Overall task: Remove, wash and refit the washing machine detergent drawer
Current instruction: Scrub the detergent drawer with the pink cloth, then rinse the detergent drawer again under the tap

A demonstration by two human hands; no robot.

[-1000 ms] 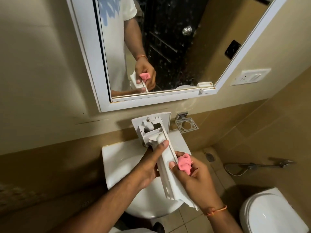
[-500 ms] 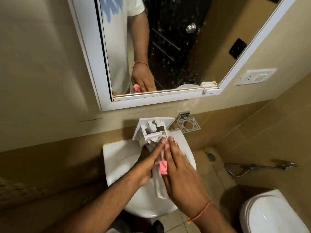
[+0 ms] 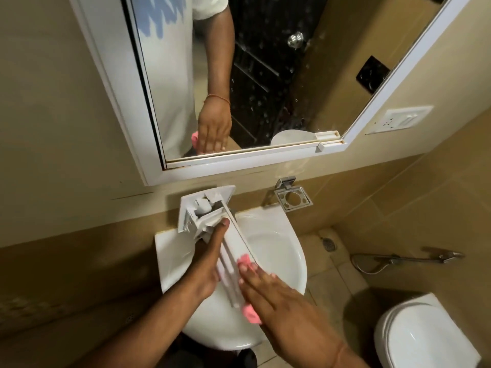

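The left hand (image 3: pixel 206 264) gripped the drawer (image 3: pixel 212 229) from its left side, fingers curled round the underside and the thumb stretched along the top towards the front panel. The drawer was held over the basin (image 3: pixel 276 251), tilted, its front panel up and away from the left hand near the wall, its long body running down between the two hands. Inside the front end, just beyond the left thumb tip, small white and grey compartment parts showed.

The right hand (image 3: pixel 276 296) lay flat on the drawer's right side, fingers straight and close together, pressing a pink cloth (image 3: pixel 245 261) against the white plastic. The cloth showed at the fingertips and again under the heel of that hand, at the drawer's near end. An orange thread circled the right wrist.

Above both hands hung a white-framed mirror (image 3: pixel 186 171), which showed the right hand and the pink cloth reflected. Up and to the right of the right hand a metal holder (image 3: pixel 292 199) stuck out from the wall. Farther right were a socket plate (image 3: pixel 398 119), a spray hose (image 3: pixel 403 258) on the wall, and a white toilet (image 3: pixel 425 335) to the right of the right forearm.
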